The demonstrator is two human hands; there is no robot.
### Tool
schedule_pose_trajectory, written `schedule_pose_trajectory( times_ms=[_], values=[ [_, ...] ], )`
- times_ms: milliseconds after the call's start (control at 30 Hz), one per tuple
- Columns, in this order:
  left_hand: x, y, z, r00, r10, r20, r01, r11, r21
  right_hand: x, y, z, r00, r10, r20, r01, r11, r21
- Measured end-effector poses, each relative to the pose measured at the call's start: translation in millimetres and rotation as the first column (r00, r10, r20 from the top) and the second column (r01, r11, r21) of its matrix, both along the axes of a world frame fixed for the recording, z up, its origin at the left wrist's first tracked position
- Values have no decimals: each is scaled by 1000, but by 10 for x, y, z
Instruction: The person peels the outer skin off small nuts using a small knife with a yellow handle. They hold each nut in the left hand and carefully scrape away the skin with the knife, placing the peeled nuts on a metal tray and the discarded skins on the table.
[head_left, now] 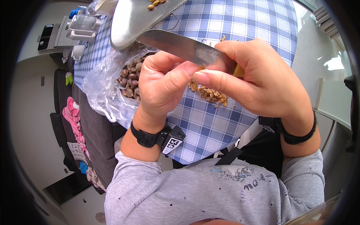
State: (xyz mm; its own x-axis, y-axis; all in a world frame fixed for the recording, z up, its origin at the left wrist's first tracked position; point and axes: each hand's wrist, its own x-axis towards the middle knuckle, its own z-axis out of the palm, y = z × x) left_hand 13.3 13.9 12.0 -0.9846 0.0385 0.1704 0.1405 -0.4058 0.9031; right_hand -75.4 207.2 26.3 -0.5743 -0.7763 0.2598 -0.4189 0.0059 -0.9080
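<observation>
My right hand (261, 78) is closed round the yellow handle (238, 71) of a broad kitchen knife (180, 46), whose blade points up and to the left. The thumb of that hand meets the thumb of my left hand (166, 81) below the blade. Between the thumbtips shows a bit of a small brownish piece (202, 67), mostly hidden by the fingers; its kind cannot be told. Under my hands, a heap of dry brown peelings (211, 95) lies on the checked tablecloth (208, 123). Left of my left hand, round brown nuts or bulbs (130, 80) fill a clear plastic bag (98, 84).
A silvery mesh-textured mat or tray (129, 22) with several small yellow-brown pieces (153, 5) lies beyond the bag. At the far left of the table stand a clear pitcher (83, 25) and a white mug (77, 52). A dark sofa (92, 132) is beside the table.
</observation>
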Motion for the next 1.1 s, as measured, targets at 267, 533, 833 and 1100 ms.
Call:
schedule_pose_trajectory(
  times_ms=[267, 533, 833, 1100],
  values=[
    [-25, 29, 11, 999, 32, 10, -31, 999, -26, -14, -47, -43, 976, -115, -186, 101, 991, -85],
    [-60, -27, -18, 997, 56, 55, -65, 984, 166, -41, 28, 14, 1000, -16, 17, 16, 1000, -1],
    [-21, 23, 8, 997, 38, 68, -46, 992, 118, -61, -15, -51, 986, -92, -139, 100, 994, 52],
    [-20, 40, 7, 997, 10, -79, -7, 999, 43, -45, -7, -16, 996, -77, -35, 79, 996, 52]
  ],
)
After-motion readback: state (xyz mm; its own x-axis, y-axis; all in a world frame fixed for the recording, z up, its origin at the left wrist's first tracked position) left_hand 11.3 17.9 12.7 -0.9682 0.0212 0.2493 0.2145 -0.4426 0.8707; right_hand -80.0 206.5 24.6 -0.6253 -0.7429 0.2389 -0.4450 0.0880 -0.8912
